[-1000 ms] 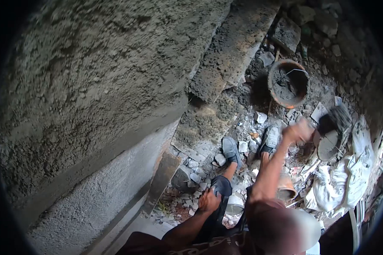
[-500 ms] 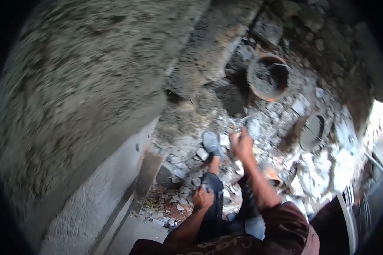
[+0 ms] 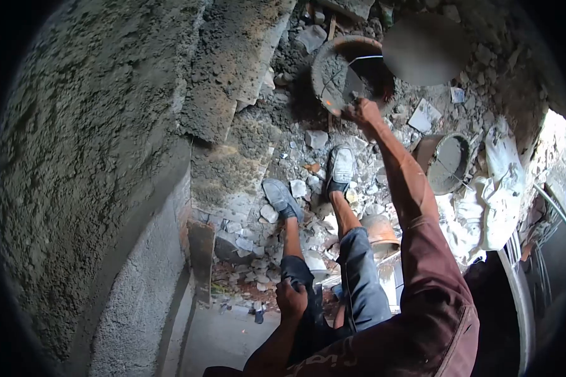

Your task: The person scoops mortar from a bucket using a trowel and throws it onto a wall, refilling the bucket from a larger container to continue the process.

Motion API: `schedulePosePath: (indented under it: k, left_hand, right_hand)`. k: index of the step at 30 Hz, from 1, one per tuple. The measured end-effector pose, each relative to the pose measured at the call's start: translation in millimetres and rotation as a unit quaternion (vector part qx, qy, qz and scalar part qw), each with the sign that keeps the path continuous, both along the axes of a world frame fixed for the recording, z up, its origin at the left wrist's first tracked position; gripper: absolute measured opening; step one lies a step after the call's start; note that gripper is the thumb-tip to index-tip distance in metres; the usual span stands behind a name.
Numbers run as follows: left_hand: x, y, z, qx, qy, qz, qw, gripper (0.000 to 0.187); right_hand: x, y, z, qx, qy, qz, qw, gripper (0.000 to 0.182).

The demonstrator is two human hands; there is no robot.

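Trowel (image 3: 354,87) held inside bucket (image 3: 318,78) by right hand (image 3: 365,113), fingers clamped on it, arm (image 3: 412,179) stretched so mortar (image 3: 335,72) is reached. Left hand (image 3: 292,299) propped on knee (image 3: 297,270), likely for balance; fingers curled, whether anything is gripped cannot be told.

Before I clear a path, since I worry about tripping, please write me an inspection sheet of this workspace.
Surface: ground uneven, strewn with broken rubble.
Job's things: trowel at the mouth of the large bucket, which holds grey mix; contact with the mix unclear.
Clutter: second bucket with grey contents, white sacks beside it.
Hands: right hand grips the trowel; left hand rests on the left leg.
Cables: none certain; a pale curved length at lower right looks more like pipe.
Surroundings: rough grey wall along the left.
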State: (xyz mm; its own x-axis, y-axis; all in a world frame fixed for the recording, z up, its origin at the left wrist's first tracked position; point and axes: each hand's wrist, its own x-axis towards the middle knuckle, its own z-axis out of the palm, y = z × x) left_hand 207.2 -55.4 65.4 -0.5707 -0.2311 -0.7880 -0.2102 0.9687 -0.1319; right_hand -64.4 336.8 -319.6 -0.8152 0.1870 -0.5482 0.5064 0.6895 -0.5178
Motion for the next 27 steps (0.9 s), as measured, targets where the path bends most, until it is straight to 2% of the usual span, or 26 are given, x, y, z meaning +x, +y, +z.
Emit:
schedulePosePath:
  k: [2,3,6,8,10,11,12,14,16,17,18,20,22,23,24,26,27]
  left_hand:
    - [-4,8,-4,-0.018,-0.013,0.002,1.000,0.044]
    - [0,4,-6,-0.012,-0.027,0.006,1.000,0.044]
    - [-14,11,0,-0.003,-0.016,0.017,1.000,0.042]
    - [-23,9,8,-0.005,-0.031,0.047,0.998,0.048]
    - [-38,1,27,0.056,-0.053,0.041,0.996,0.056]
    - [-44,-4,35,0.078,-0.057,0.079,0.992,0.063]
    - [-47,-6,44,0.052,-0.046,0.088,0.994,0.063]
    - [-59,-7,40,0.020,-0.073,0.060,0.995,0.060]
    - [-76,2,41,-0.004,-0.063,0.050,0.997,0.059]
    - [-84,4,37,-0.016,-0.058,0.034,0.998,0.058]
    - [-83,-2,33,-0.015,-0.056,0.035,0.998,0.058]
    - [-77,-18,30,0.020,-0.043,0.032,0.998,0.055]
    - [-70,-35,29,0.033,-0.032,0.042,0.998,0.053]
    - [-61,-46,24,0.031,-0.014,0.026,0.999,0.052]
    - [-53,-56,18,0.029,0.004,0.011,1.000,0.051]
    - [-49,-65,18,0.036,0.008,0.015,0.999,0.050]
    - [-50,-70,18,0.035,0.010,0.016,0.999,0.050]
  right_hand:
    - [-10,8,57,-0.055,-0.030,-0.017,0.998,0.041]
    - [-2,14,62,-0.220,-0.089,-0.147,0.960,0.038]
    - [11,39,123,-0.282,-0.145,-0.128,0.940,0.038]
    - [41,43,112,-0.156,0.055,-0.049,0.985,0.041]
    - [68,46,93,-0.119,0.105,-0.067,0.985,0.045]
    - [70,45,100,-0.136,0.017,-0.094,0.986,0.046]
    - [63,45,106,-0.144,-0.068,-0.115,0.980,0.046]
    - [75,28,110,-0.139,0.048,-0.167,0.975,0.044]
    - [89,17,126,-0.219,-0.002,-0.222,0.950,0.037]
    - [78,-2,174,-0.198,0.047,-0.267,0.942,0.026]
    - [83,-9,194,-0.236,0.027,-0.327,0.915,0.020]
    - [99,-24,224,-0.231,0.113,-0.378,0.890,0.018]
    - [105,-46,268,-0.138,0.131,-0.399,0.897,0.020]
    - [103,-64,290,-0.114,0.167,-0.426,0.882,0.022]
    - [126,-71,277,0.029,0.158,-0.381,0.910,0.028]
    - [132,-131,277,0.163,0.132,-0.431,0.878,0.040]
    - [113,-182,293,0.120,0.098,-0.490,0.858,0.043]
